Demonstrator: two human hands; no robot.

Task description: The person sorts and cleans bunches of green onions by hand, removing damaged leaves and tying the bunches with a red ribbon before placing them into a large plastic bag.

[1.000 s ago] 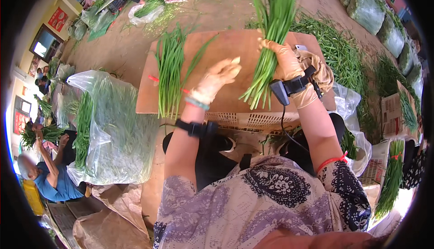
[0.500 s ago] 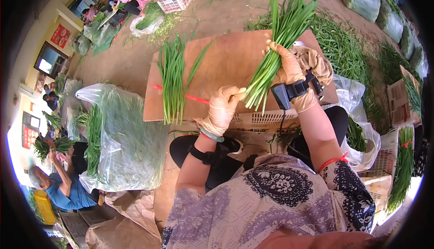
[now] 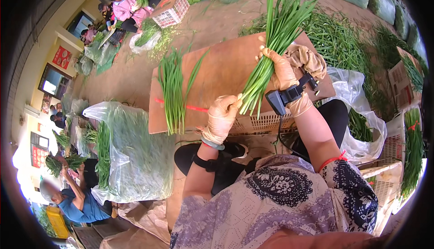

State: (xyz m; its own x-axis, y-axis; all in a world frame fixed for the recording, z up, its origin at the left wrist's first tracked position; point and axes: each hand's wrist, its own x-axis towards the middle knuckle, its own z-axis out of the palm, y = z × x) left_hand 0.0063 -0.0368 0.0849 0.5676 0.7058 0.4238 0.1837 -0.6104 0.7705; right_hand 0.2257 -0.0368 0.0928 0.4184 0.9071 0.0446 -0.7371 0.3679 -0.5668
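Note:
My right hand, in a pale glove, is wrapped round a bunch of garlic chives. The bunch tilts, with its leaf tips up and its pale stalk ends toward my left hand. That hand, gloved too, is closed, and its fingertips pinch at the stalk ends. A second, looser lot of garlic chives lies at the left of the brown board. A red tie strip runs under it. A crumpled tan cloth rests beside my right wrist.
Below the board is a plastic crate. A big clear bag of greens stands at left, an open plastic bag at right. Loose chives are heaped beyond the board. A co-worker in blue handles greens at far left.
The whole view has shifted slightly, with the board's left side now lower. My right hand still grips the bunch, and my left hand stays at its stalk ends.

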